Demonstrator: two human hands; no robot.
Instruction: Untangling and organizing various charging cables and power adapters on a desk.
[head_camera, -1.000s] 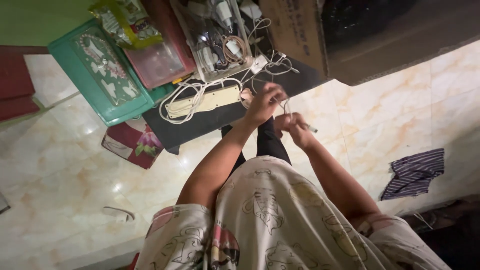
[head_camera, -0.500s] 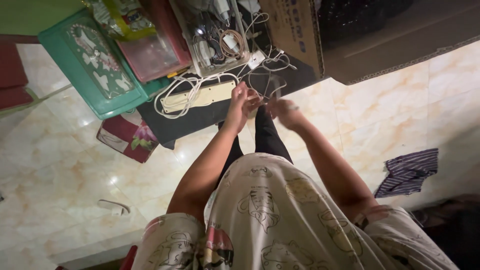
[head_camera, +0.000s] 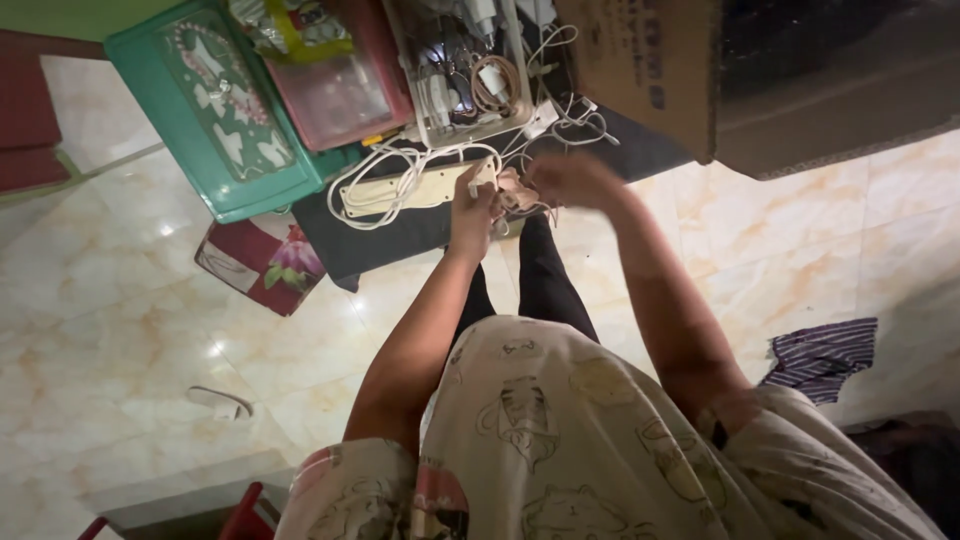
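Thin white charging cable (head_camera: 520, 205) runs between both hands, just in front of the cream plastic power strip (head_camera: 415, 190) that lies on a black mat (head_camera: 400, 235). The left hand (head_camera: 472, 210) is closed around the cable, pinching a small white plug end upright at its fingertips. The right hand (head_camera: 565, 180) is blurred; it appears curled around the other part of the cable, though the exact grip cannot be told. Held between both hands above the mat, the cable is probably kept apart from the loose white cords (head_camera: 400, 165) heaped over the strip.

Behind the strip stands a clear plastic tray (head_camera: 425, 120) filled with chargers and coiled cables, next to a pink-tinted lidded box (head_camera: 340, 95) and a teal plastic lid with white flower patterns (head_camera: 220, 110). A brown cardboard box (head_camera: 640, 70) sits to the right. Pale marbled floor tiles (head_camera: 130, 300) surround the mat, with a red floral cushion (head_camera: 265, 265) at its left and a striped dark cloth (head_camera: 825, 355) well apart on the right.
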